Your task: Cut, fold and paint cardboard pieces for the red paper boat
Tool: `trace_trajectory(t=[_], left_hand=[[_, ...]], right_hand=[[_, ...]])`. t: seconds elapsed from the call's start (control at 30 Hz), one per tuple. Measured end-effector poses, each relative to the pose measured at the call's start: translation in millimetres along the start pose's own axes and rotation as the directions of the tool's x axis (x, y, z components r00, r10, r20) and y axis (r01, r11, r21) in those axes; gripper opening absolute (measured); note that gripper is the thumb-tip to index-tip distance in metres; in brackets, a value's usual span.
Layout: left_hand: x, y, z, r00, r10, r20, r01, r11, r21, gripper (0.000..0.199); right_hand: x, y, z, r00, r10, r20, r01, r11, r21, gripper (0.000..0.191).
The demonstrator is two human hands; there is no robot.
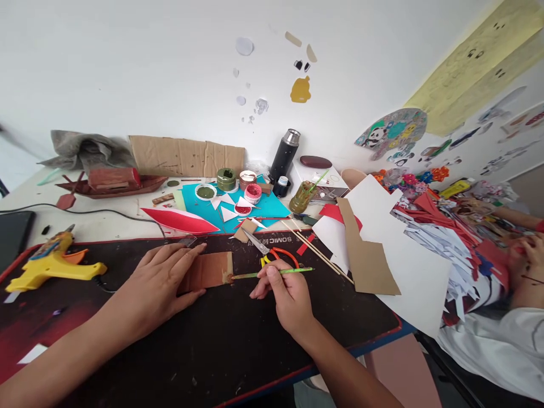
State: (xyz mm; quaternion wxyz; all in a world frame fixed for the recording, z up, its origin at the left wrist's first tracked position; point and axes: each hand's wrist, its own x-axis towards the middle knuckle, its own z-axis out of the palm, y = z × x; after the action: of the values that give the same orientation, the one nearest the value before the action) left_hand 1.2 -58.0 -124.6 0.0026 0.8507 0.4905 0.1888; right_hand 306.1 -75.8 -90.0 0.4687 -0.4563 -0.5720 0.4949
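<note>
My left hand (pixel 164 280) steadies a rectangular piece of cardboard (pixel 212 268) painted reddish brown, with the fingers along its far edge and the thumb at the near edge. A narrow strip at the cardboard's right end is still pale tan. My right hand (pixel 287 292) pinches a thin green paintbrush (pixel 250 275), its tip touching that right end. Just beyond the brush lie open scissors (pixel 272 252) with orange and yellow handles. Part of the cardboard is hidden under my left hand.
A yellow glue gun (pixel 55 266) lies at left, near a brown model boat (pixel 114 184). Behind are paint jars (pixel 226 180), a murky brush-water jar (pixel 301 197) and a black flask (pixel 285 154). Sticks (pixel 325 252) and cut cardboard (pixel 369 263) lie right; another person's hand (pixel 529 255) is beyond.
</note>
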Motion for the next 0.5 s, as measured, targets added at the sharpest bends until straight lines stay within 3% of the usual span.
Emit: trace_trajectory(t=[0.27, 0.5], left_hand=[[2, 0, -3.0, 1.000, 0.013, 0.000, -0.013, 1.000, 0.018, 0.076], [3, 2, -4.7, 1.000, -0.007, -0.008, 0.007, 1.000, -0.004, 0.077]], right_hand=[[13, -1, 11, 0.998, -0.031, 0.056, 0.035, 0.997, -0.067, 0.055], [5, -3, 6, 0.995, -0.052, 0.087, 0.065, 0.987, -0.147, 0.055]])
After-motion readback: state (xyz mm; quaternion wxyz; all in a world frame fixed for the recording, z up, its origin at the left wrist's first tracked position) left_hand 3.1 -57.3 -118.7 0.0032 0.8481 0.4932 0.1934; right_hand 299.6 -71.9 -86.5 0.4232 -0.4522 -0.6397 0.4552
